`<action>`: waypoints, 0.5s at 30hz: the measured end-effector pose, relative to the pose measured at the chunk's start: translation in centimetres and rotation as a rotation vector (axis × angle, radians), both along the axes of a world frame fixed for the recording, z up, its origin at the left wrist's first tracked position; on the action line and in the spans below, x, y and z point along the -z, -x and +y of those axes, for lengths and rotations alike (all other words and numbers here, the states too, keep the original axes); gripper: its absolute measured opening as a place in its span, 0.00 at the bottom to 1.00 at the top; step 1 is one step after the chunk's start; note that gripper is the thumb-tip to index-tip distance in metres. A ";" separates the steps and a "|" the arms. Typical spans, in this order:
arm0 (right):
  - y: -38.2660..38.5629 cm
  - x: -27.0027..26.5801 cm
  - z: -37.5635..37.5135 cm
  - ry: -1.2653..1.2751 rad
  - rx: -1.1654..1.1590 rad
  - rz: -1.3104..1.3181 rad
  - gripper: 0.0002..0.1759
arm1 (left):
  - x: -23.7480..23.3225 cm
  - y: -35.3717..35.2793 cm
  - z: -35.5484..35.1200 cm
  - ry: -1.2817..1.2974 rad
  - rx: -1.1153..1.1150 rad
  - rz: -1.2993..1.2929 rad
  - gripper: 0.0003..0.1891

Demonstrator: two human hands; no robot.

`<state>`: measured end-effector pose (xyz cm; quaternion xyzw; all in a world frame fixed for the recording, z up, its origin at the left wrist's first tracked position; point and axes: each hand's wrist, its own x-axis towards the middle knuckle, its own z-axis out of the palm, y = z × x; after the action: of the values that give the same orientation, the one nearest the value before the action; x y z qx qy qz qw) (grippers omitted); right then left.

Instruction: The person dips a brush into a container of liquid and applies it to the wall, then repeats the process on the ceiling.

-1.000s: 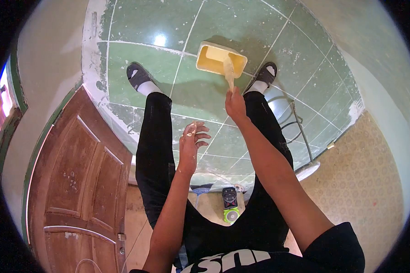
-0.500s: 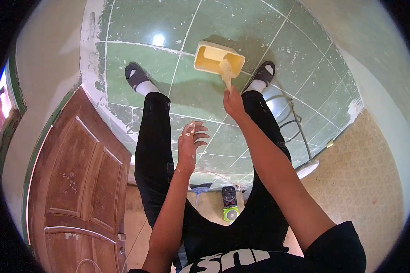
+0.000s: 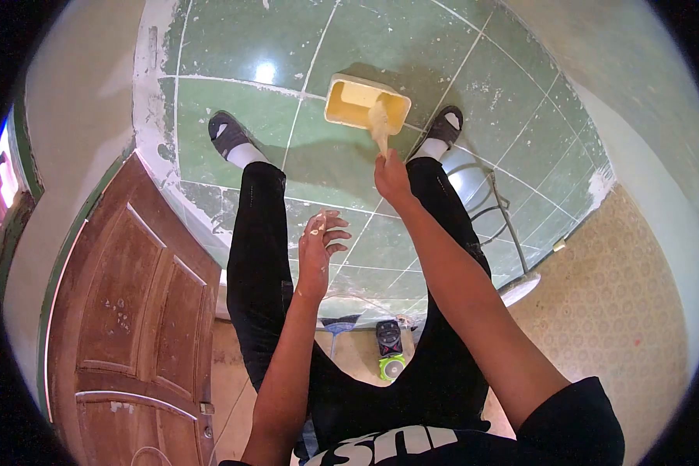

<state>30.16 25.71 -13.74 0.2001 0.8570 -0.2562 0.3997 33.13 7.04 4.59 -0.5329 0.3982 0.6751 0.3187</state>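
Observation:
My right hand (image 3: 393, 177) is closed round the narrow end of a cream-coloured spatula-like tool (image 3: 378, 124). Its broad end overlaps the inside of a pale yellow rectangular tub (image 3: 344, 116), which sits on the green tiles between my feet. Coated in a pale substance, the tool does not show its exact kind. My left hand (image 3: 318, 242) hangs over the floor in front of my left leg, with fingers apart and nothing in them. White smears mark its fingers and back.
Green tiles (image 3: 233, 128) with white joints and specks lie underfoot. A metal-framed stool-like object (image 3: 499, 203) stands beyond my right leg. Behind me are a black and lime-green power tool (image 3: 391, 349) and a blue-handled item (image 3: 338, 326). A brown panelled door (image 3: 132, 303) is at left.
The whole view has shifted slightly, so the tub, feet and hands sit a little further left. Both hands keep about the same pose; the tool's broad end stays over the tub.

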 end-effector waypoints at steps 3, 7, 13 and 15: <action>-0.1 -0.7 0.0 -0.012 -0.011 0.057 0.17 | -0.1 -0.2 0.1 -0.001 -0.001 -0.002 0.23; -0.1 -0.7 -0.2 0.002 0.026 -0.066 0.18 | 0.0 -0.3 0.1 0.003 0.001 -0.003 0.23; -0.4 -1.1 -0.1 0.005 0.047 0.002 0.19 | -0.1 -0.4 0.4 -0.004 0.028 -0.018 0.23; -0.5 -1.0 -0.1 0.014 0.034 -0.019 0.19 | -0.2 -0.4 0.5 -0.003 0.033 -0.014 0.23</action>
<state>30.62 25.57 -12.70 0.2143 0.8479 -0.2668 0.4050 33.53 7.54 4.74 -0.5307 0.4037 0.6666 0.3332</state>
